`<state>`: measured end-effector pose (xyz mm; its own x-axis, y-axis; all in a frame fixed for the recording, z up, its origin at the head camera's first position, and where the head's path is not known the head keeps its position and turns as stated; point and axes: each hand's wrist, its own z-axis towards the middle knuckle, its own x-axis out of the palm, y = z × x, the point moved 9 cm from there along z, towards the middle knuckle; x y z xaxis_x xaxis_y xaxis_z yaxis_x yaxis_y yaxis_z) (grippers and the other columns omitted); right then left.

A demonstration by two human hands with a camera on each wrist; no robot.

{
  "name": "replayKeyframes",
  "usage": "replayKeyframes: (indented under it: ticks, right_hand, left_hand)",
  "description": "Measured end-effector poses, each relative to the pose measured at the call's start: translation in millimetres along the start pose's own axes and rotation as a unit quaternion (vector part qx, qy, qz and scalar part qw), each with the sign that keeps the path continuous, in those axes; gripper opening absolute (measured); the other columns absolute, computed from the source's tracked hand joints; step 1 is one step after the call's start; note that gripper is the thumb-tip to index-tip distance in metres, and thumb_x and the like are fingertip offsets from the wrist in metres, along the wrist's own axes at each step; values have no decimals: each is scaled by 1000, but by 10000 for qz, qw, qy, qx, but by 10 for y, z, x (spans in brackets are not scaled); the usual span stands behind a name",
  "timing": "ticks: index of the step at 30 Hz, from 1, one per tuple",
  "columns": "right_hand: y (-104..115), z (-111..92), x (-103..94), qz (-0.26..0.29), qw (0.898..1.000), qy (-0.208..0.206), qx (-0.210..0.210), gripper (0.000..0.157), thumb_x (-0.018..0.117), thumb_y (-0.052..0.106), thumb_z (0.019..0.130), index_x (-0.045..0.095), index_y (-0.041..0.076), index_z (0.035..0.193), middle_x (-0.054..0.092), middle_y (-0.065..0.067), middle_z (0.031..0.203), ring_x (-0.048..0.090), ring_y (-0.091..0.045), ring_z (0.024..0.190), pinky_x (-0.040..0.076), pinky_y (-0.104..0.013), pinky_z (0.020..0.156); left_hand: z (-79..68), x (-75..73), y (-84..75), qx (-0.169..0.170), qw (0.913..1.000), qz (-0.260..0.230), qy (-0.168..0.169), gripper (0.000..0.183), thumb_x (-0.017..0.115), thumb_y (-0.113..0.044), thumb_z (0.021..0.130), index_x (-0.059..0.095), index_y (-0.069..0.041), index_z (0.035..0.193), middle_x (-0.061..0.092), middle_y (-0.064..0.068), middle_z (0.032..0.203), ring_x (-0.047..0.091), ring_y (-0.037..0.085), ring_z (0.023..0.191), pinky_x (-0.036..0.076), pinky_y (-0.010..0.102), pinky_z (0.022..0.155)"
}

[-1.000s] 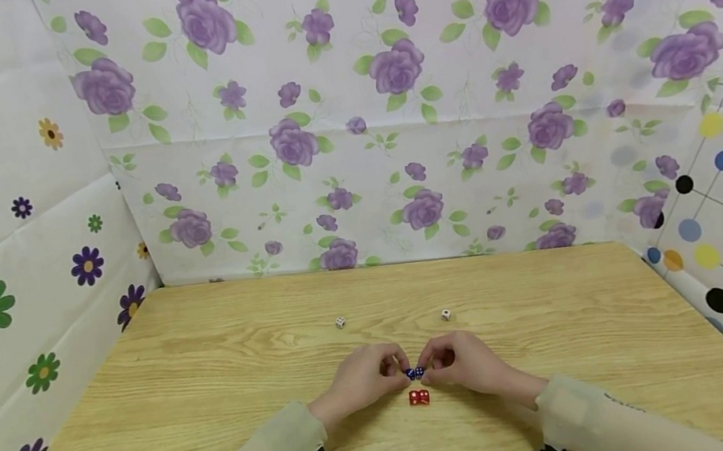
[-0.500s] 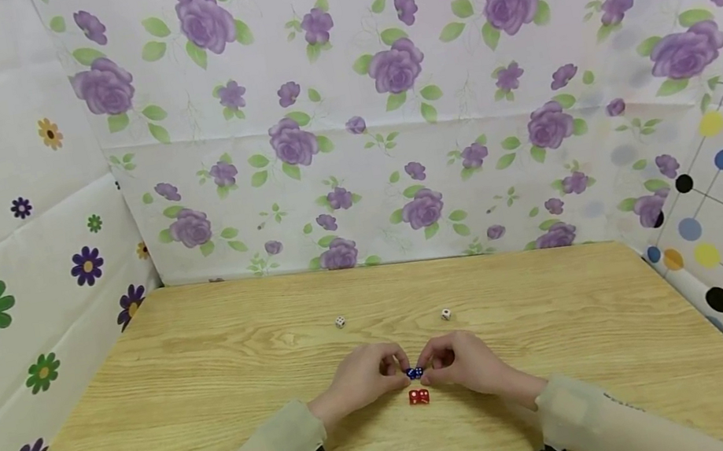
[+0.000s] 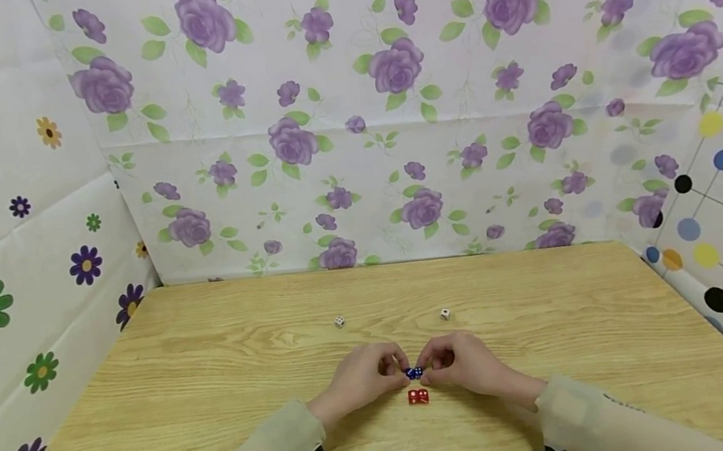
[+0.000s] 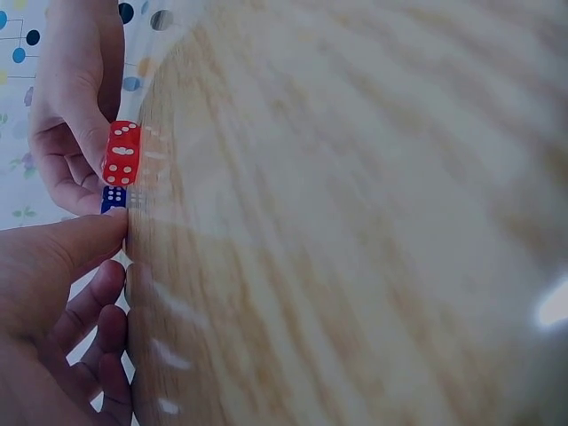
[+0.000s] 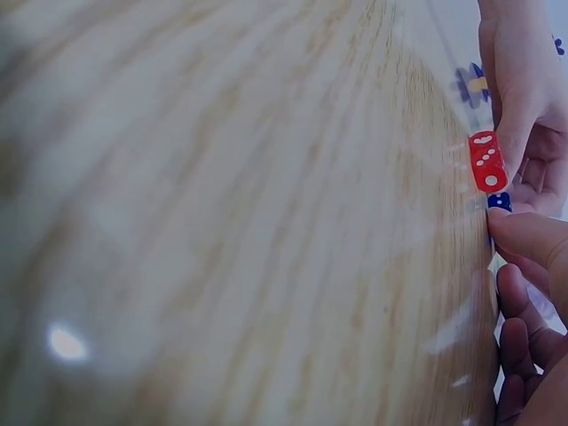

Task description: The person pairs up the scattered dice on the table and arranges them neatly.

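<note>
Two small blue dice with white pips sit side by side on the table, pressed together. My left hand pinches the left one between thumb and forefinger. From the other side, my right hand pinches the right one the same way. Just nearer to me lies a touching pair of red dice, which stands in front of the blue ones in the left wrist view. Fingertips partly cover the blue dice in both wrist views.
Farther back on the wooden table lie two white dice, one to the left and another to the right. A flowered cloth hangs behind the table, with patterned cloths along both sides.
The two blue dice have come together, closing the slight gap between them from one second ago. Both hands hold nearly the same place, and the red and white dice have stayed put.
</note>
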<state>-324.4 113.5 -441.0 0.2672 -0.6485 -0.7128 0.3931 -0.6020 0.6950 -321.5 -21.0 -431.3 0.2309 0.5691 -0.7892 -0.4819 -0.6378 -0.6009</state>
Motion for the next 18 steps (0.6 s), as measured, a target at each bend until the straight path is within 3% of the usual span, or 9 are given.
replayKeyframes:
  ticks: [18]
  right_hand:
    - [-31, -2, 15, 28, 10000, -18, 14, 9, 79, 24, 84, 74, 24, 91, 63, 6, 73, 51, -4, 63, 42, -19, 58]
  left_hand:
    - [-4, -15, -23, 103, 9999, -1, 3, 10, 77, -22, 86, 70, -18, 92, 58, -7, 71, 47, 4, 62, 37, 21, 60]
